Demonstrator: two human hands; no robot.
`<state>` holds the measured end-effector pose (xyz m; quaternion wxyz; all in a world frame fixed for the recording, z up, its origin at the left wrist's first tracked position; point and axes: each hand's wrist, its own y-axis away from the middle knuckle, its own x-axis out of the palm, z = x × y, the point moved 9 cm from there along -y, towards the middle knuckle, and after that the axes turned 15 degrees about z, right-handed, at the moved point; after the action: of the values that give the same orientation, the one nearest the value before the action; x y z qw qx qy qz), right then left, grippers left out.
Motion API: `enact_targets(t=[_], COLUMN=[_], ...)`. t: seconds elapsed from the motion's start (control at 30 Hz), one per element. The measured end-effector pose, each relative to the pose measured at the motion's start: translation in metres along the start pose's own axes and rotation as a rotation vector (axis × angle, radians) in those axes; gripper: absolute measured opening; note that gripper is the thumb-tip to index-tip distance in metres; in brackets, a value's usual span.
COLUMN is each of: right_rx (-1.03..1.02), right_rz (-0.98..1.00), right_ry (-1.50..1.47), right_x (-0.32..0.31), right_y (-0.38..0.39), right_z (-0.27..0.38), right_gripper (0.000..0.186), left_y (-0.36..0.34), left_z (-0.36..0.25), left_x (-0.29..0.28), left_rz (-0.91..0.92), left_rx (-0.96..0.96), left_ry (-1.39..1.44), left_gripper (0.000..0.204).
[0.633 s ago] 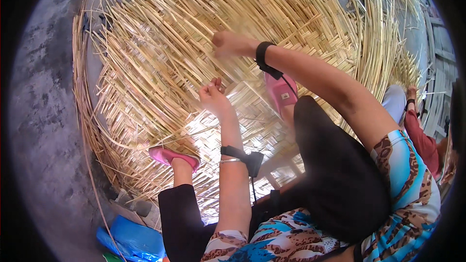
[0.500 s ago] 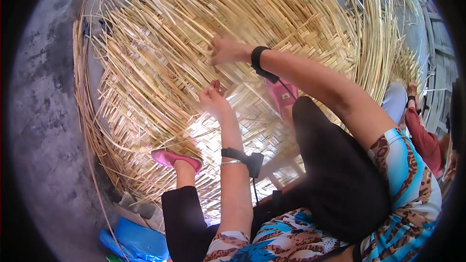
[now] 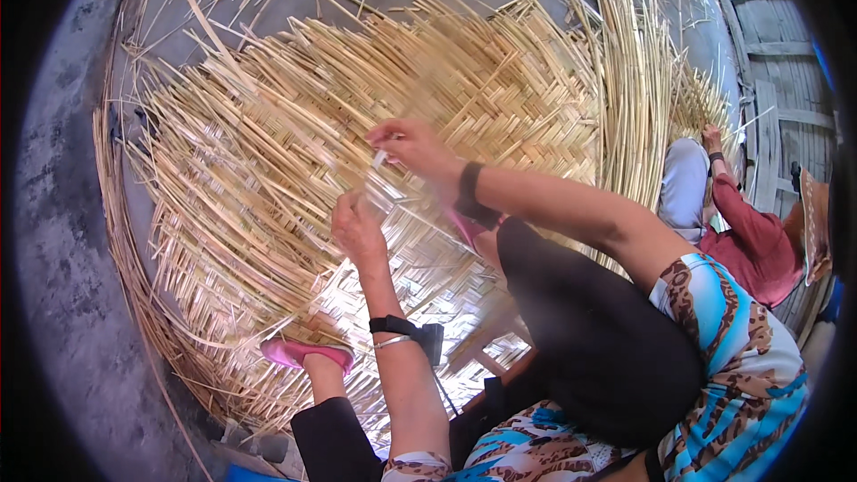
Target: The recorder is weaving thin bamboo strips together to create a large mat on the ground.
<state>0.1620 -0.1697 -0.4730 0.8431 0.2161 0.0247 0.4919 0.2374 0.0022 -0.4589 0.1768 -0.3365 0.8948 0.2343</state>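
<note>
A large woven mat point(image 3: 500, 116) of split reeds spreads under me, its long loose ends fanning out to the left and far side. My right hand point(image 3: 415, 147) is closed above its middle, thumb and fingers pinching a pale flat reed strip point(image 3: 380, 161). Just below and to the left, my left hand point(image 3: 359, 228) is curled, fingers together near the strip's lower end; motion blur hides what they grip. A long strip point(image 3: 210, 27) slants from the upper left toward both hands. My feet in pink shoes point(image 3: 308, 353) rest on the mat.
Loose reeds point(image 3: 638, 80) lie in a thick bundle along the mat's right side. Another person in a red top point(image 3: 754, 245) crouches at the right, one hand by the reeds. Behind that person are grey wooden slats point(image 3: 786, 80). Bare concrete point(image 3: 62, 241) runs along the left.
My right hand has come down toward me, and a pale strip now shows in its fingers. My left hand sits closer to it. The view has shifted, showing more of the other person.
</note>
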Motion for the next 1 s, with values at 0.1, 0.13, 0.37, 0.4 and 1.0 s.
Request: enact_targets(t=[0.1, 0.13, 0.37, 0.4, 1.0], right_rx=[-0.049, -0.011, 0.008, -0.032, -0.048], right_rz=[-0.199, -0.354, -0.334, -0.356, 0.248], right_ry=[-0.077, -0.122, 0.011, 0.05, 0.197], right_x=[-0.034, -0.053, -0.105, -0.11, -0.052], right_y=[0.018, 0.029, 0.037, 0.039, 0.022], right_z=[-0.003, -0.009, 0.007, 0.015, 0.065], right_gripper=[0.016, 0.016, 0.02, 0.022, 0.022], left_y=[0.001, 0.003, -0.002, -0.001, -0.014], left_z=[0.018, 0.018, -0.017, -0.023, -0.064], left_x=[0.0, -0.003, 0.019, 0.023, 0.06], left_rz=[0.167, 0.156, 0.213, 0.211, 0.088], left_rx=[-0.251, -0.259, -0.24, -0.25, 0.174], left_ry=[-0.324, -0.329, -0.72, -0.734, -0.103], left_gripper=[0.017, 0.017, 0.016, 0.016, 0.008])
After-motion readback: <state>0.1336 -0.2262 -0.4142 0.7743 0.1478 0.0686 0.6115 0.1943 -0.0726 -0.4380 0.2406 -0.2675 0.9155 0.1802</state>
